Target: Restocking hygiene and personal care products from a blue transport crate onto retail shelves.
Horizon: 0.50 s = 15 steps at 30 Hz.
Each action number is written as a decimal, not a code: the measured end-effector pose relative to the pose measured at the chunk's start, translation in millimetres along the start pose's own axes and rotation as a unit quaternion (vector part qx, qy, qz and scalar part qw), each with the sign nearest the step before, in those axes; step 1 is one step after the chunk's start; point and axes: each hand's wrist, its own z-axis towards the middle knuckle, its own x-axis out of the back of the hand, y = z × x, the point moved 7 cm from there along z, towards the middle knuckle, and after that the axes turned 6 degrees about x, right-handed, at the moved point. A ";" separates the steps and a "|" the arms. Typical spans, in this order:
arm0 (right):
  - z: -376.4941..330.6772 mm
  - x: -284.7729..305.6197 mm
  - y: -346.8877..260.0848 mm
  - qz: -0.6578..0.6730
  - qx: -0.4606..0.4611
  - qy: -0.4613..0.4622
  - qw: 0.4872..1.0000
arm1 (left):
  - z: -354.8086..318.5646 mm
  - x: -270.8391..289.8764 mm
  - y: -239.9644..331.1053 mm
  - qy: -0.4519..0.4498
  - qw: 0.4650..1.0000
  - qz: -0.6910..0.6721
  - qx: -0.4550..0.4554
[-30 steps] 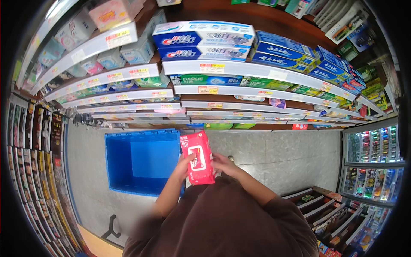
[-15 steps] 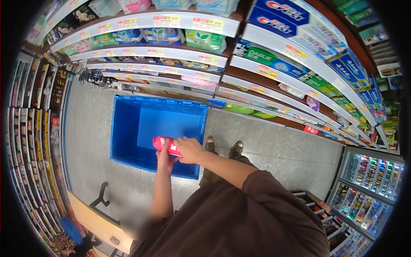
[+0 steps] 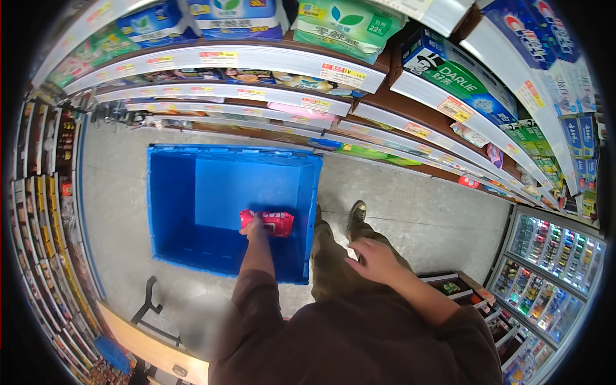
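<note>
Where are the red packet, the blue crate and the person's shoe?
red packet [image 3: 274,222], head view, middle of its wrapper
blue crate [image 3: 234,152], head view, far rim
shoe [image 3: 357,211], head view, its top

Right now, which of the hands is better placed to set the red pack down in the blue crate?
The left hand: it already grips the red pack inside the blue crate. The right hand is empty, outside the crate, over the leg.
</note>
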 end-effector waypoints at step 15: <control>-50.0 31.7 70.8 0.018 -0.153 0.092 0.984 | -12.4 -24.7 3.8 -0.042 0.982 0.184 -0.029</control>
